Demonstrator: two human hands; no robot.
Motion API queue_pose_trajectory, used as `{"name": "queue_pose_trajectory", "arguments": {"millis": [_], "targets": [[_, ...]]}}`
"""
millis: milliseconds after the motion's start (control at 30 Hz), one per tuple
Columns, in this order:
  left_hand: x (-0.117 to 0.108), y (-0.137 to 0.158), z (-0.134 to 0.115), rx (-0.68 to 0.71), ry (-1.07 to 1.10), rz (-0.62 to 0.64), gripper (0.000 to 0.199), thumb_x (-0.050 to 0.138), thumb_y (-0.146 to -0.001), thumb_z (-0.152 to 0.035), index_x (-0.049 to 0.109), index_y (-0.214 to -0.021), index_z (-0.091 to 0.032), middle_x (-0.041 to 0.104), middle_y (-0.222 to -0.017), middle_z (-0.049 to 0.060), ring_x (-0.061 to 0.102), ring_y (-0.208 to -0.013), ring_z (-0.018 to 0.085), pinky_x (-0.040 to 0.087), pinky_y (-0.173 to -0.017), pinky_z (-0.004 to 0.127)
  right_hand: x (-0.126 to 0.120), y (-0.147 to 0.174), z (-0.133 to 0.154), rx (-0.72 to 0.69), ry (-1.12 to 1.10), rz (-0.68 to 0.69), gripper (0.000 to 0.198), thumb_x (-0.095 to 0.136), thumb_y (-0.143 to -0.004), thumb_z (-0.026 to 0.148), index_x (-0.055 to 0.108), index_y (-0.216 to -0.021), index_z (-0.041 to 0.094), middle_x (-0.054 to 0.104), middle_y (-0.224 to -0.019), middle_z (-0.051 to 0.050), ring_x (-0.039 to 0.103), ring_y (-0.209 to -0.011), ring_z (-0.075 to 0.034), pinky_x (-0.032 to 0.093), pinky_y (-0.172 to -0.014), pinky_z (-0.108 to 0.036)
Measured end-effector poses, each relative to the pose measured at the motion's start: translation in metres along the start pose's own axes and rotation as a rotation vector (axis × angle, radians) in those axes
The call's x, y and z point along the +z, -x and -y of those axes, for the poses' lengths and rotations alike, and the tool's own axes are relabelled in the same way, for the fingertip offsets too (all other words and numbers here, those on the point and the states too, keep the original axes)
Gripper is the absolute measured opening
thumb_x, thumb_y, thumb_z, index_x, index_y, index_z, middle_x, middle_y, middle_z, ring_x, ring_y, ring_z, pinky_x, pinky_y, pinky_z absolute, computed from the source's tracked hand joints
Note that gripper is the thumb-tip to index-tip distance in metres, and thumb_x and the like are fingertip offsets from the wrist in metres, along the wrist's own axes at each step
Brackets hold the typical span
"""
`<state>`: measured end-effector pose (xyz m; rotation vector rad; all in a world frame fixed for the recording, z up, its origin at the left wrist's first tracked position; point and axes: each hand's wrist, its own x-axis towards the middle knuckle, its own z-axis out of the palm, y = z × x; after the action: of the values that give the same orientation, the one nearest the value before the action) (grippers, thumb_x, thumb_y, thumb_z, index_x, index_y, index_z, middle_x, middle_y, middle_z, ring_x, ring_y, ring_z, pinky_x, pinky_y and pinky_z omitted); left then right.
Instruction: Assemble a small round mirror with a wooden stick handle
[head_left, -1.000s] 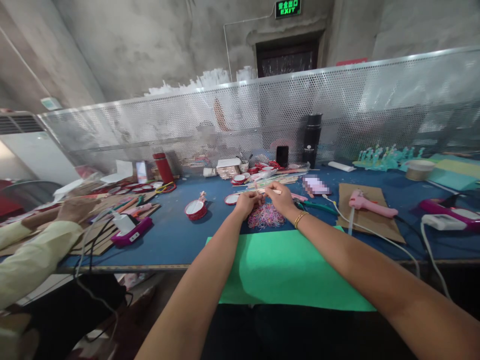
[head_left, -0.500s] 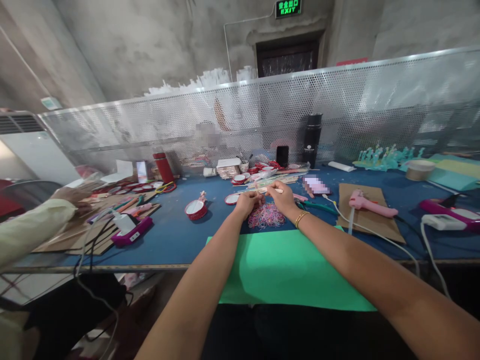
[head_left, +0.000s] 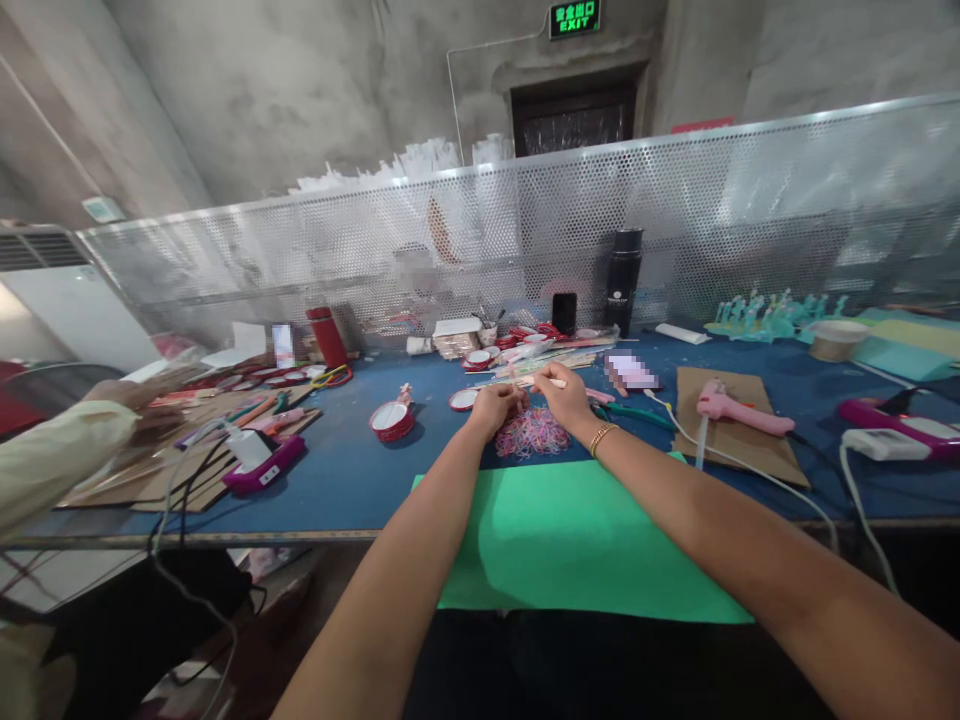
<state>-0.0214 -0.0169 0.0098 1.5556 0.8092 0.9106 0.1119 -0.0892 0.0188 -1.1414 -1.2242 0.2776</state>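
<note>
Over a heap of small, thin, multicoloured loops [head_left: 534,434], my two hands work close together. My left hand [head_left: 495,406] is closed, with a slim pinkish piece [head_left: 514,373] upright at its fingertips. My right hand [head_left: 568,398], a gold bracelet at its wrist, pinches a pale stick-like thing [head_left: 553,382] pointing toward the left fingers. Whether the two pieces touch is too small to tell. A green sheet [head_left: 570,540] lies below the heap, at the table's front edge, under my forearms.
Left of my hands stands a red round tin [head_left: 392,421] with a tiny figure beside it. A pink glue gun [head_left: 742,408] rests on cardboard at right; green-handled pliers [head_left: 637,413] lie nearer. A co-worker's sleeve [head_left: 67,450] reaches in at far left. A black flask [head_left: 624,280] stands behind.
My hands stay almost in the same place, still pinching the same pieces. At far left, the co-worker's hands have shifted over the cardboard.
</note>
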Motion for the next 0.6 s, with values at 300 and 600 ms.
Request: {"name": "queue_pose_trajectory", "arguments": {"millis": [300,600], "targets": [[0.0045,0.0029,-0.006,-0.045,0.04,0.045,0.032,0.074,-0.06,-0.037,0.055,-0.052,-0.013,0.059,-0.058,0.001,0.049,-0.052,0.01,0.04,-0.057,0.025,0.0017,0.0029,0.0059,-0.044,-0.039,0.069,0.016,0.049,-0.075,0.03,0.052,-0.062,0.021,0.059,-0.064,0.002,0.052,-0.065,-0.016,0.04,-0.064,-0.026],[0.0025,0.0014,-0.0035,-0.017,0.016,0.061,0.033,0.075,-0.059,-0.039,0.056,-0.053,-0.013,0.06,-0.061,0.002,0.048,-0.053,0.009,0.036,-0.054,0.024,0.0019,0.0022,0.0047,-0.047,-0.029,0.065,0.016,0.049,-0.076,0.03,0.053,-0.063,0.021,0.059,-0.064,0.002,0.052,-0.065,-0.015,0.039,-0.063,-0.026]]}}
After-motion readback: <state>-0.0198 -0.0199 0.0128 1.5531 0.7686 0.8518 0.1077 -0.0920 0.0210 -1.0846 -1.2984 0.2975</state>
